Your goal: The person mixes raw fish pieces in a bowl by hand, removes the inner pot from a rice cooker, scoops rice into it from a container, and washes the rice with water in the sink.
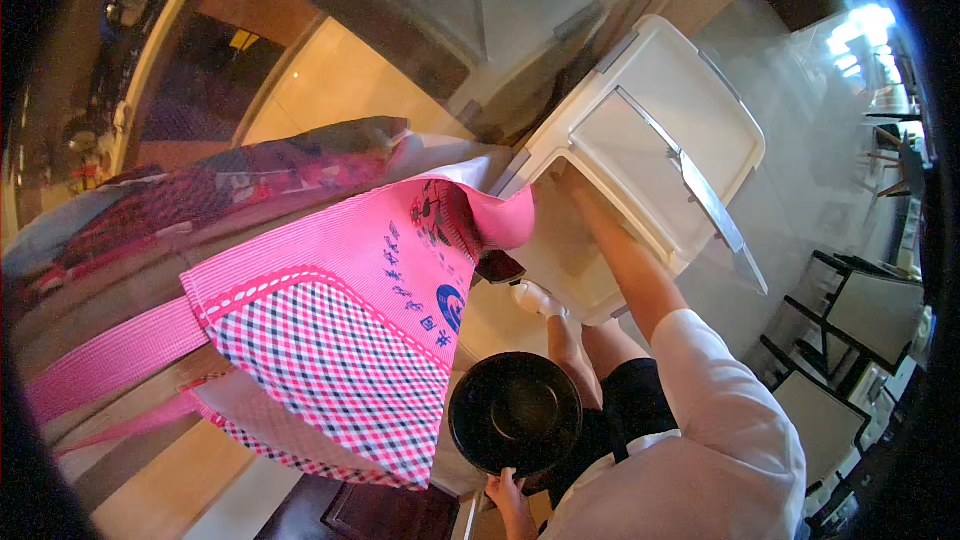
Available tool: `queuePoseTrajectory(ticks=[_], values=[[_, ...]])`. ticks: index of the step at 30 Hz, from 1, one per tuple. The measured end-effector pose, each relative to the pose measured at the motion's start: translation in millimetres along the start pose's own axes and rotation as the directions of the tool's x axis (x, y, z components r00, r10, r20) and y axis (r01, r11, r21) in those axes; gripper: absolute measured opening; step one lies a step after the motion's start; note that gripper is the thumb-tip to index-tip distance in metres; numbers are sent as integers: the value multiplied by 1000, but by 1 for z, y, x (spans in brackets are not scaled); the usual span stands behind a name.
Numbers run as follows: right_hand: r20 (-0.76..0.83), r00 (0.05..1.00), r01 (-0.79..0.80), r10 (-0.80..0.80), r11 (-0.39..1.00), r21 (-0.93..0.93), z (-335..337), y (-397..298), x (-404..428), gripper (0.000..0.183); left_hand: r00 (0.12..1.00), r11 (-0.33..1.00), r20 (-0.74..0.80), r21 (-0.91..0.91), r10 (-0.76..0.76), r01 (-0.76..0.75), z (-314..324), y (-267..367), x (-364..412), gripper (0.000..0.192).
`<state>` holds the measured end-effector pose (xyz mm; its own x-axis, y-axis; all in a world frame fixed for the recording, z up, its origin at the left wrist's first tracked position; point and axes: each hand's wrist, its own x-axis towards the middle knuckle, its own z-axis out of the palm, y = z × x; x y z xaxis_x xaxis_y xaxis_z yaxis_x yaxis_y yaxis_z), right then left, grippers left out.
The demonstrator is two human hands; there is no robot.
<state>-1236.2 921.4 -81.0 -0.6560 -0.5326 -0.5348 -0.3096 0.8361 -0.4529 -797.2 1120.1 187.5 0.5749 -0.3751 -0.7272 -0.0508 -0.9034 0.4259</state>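
My left hand [508, 496] grips the near rim of a round black pan [516, 416], which is held in front of my black shorts with its hollow side toward me. My right arm reaches forward into the front opening of a white plastic storage box [559, 270]. The fingers of my right hand [564, 178] are blurred and partly hidden at the opening's far edge, so what they hold cannot be seen. Above the opening, a see-through flap with a shiny strip [709, 199] stands out from the box's pale lid [720, 116].
A pink apron [337, 240] with a checked pocket and printed writing hangs at the left, close to the box. Behind it, a glass pane [480, 7] carries reflections. Grey-seated chairs [874, 311] stand at the right. My white shoe [531, 298] is beside the box.
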Motion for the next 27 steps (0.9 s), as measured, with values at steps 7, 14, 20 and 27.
queuePoseTrajectory(ticks=[7, 14, 20, 27], values=[[300, 828, 313, -473, 835, 452, -88, -117, -155, 37, 993, 999, 122, -35, -4, 8, -13, -16, 23, 15], [26, 662, 710, -749, 638, 299, -14, -223, -218, 38, 993, 994, 68, -60, 93, -89, -13, -20, 34, 27], [-42, 720, 282, -692, 237, 929, 59, -185, -174, 37, 994, 997, 75, -39, 75, -73, -35, -33, 49, 29], [506, 794, 268, -336, 942, 204, 96, -128, -211, 16, 989, 990, -72, 57, 132, -128, -23, -1, 21, 23]])
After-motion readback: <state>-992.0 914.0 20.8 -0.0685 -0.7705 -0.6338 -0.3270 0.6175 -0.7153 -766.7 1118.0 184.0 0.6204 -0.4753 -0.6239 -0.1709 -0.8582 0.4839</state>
